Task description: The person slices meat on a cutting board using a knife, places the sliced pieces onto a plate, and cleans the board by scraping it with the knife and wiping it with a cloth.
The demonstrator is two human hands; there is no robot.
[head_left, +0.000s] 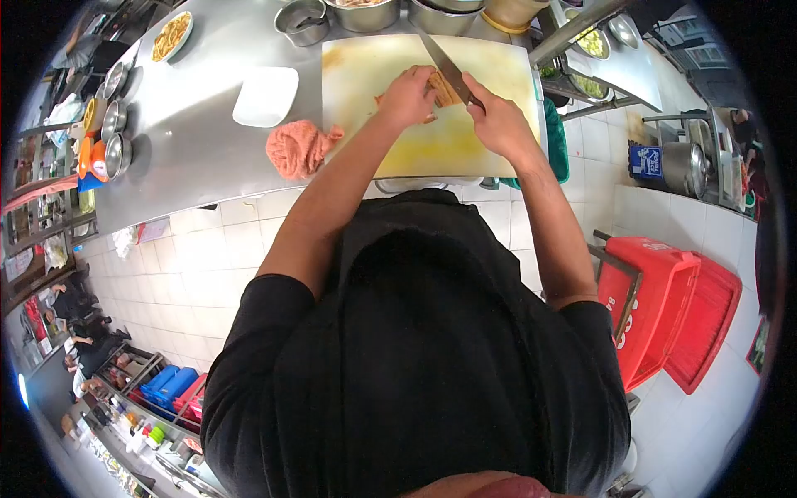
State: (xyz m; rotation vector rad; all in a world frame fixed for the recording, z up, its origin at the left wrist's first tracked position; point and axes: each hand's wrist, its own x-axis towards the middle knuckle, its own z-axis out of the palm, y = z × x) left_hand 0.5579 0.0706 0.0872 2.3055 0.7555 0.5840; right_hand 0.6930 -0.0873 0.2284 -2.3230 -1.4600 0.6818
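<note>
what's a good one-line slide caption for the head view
Left hand on browned food, right hand holding a knife close beside it, over a yellow-stained cutting board.

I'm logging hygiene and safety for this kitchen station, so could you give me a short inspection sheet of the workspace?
Surface: steel counter with a pale, yellow-stained cutting board on it.
Job's things: brown food on the board; knife beside it, blade pointing away from the person; contact unclear.
Clutter: crumpled orange cloth at the board's left edge; white dish further left; steel pan behind.
Hands: left hand on the food, its grip partly hidden; right hand closed around the knife handle.
Cables: nothing seen.
Surroundings: tiled floor; red bin to the right; other people in the left background.
</note>
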